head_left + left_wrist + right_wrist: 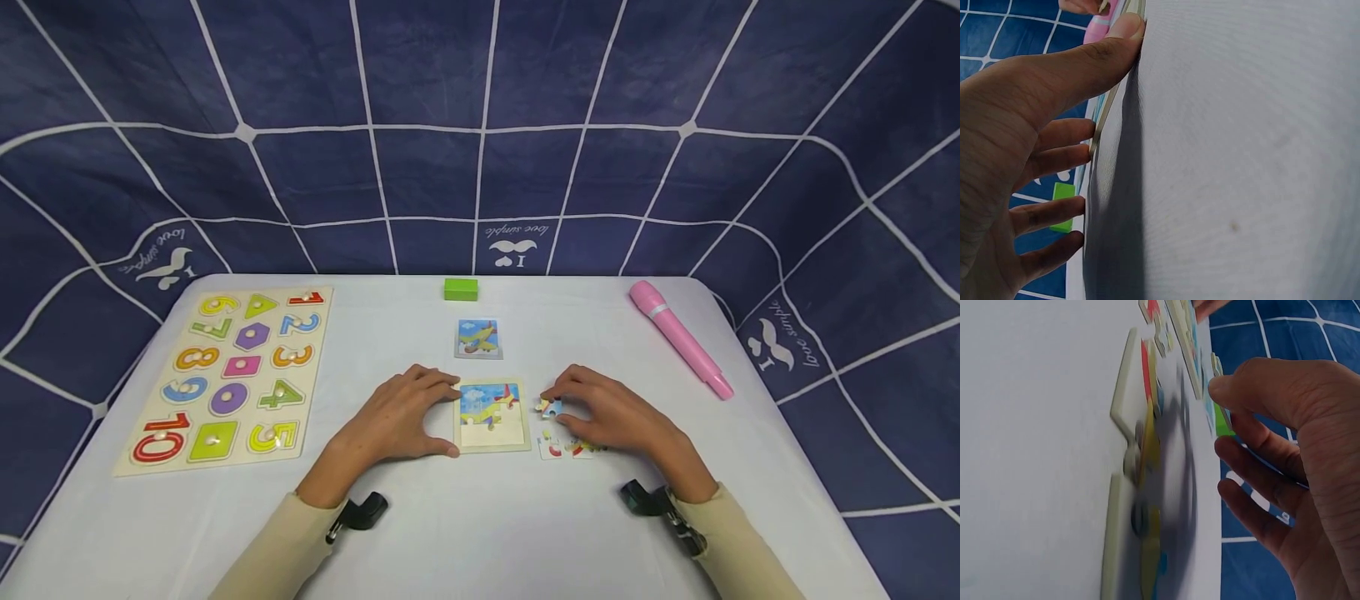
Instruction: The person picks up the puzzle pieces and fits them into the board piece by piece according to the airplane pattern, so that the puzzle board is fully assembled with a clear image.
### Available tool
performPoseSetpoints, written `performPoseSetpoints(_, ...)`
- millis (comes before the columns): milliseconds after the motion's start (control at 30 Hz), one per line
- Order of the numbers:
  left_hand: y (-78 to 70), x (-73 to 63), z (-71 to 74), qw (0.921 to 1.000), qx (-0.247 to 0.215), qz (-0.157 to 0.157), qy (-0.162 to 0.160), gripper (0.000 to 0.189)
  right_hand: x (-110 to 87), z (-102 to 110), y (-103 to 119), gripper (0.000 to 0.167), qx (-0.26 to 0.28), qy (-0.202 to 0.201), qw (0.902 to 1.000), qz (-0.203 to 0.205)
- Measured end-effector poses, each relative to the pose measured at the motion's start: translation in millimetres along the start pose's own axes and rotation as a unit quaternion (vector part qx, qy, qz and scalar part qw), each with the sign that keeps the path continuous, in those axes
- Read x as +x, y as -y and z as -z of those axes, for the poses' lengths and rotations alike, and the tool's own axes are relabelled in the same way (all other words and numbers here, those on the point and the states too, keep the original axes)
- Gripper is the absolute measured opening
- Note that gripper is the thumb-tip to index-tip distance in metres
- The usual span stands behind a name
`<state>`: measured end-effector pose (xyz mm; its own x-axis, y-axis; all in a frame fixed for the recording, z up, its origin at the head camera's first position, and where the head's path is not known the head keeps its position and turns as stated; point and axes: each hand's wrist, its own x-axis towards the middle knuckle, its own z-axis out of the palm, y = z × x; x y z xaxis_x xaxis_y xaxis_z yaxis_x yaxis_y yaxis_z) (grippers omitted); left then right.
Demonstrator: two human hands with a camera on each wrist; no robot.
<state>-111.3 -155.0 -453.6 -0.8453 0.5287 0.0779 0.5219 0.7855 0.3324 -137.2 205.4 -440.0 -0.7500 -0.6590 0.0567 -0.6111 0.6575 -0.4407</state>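
In the head view my left hand (401, 412) rests against the left side of a wooden puzzle tray (527, 417), thumb near its lower corner. The left wrist view shows these fingers (1057, 212) fairly straight. Joined pieces of a yellow airplane picture (480, 402) fill the tray's upper part; pale wood shows below. Right of the tray, my right hand (611, 412) pinches a jigsaw piece (551, 408) between thumb and fingers, raised off the table in the right wrist view. Loose jigsaw pieces (551, 446) lie beneath that hand, partly hidden by it.
Behind the tray lie an airplane picture card (478, 339) and a green block (461, 289). A number-and-shape board (247, 392) occupies the left side. At the back right is a pink microphone-shaped object (682, 340). Dark blue checked cloth (420, 175) hangs around the white table (487, 525).
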Motion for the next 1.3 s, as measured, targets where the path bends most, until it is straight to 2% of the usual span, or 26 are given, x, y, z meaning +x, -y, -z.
performPoseSetpoints(867, 2.2, 0.9, -1.0, 0.9999, -0.004, -0.008, -0.004, 0.084, 28.5, -20.5, 15.9, 0.032, -0.021, 0.01, 0.9957, 0.09)
performPoseSetpoints(1300, 1.6, 0.6, 0.0, 1.0, -0.003, -0.003, 0.0, 0.085, 39.1, -25.1, 19.7, 0.03, -0.031, 0.009, 0.9932, 0.111)
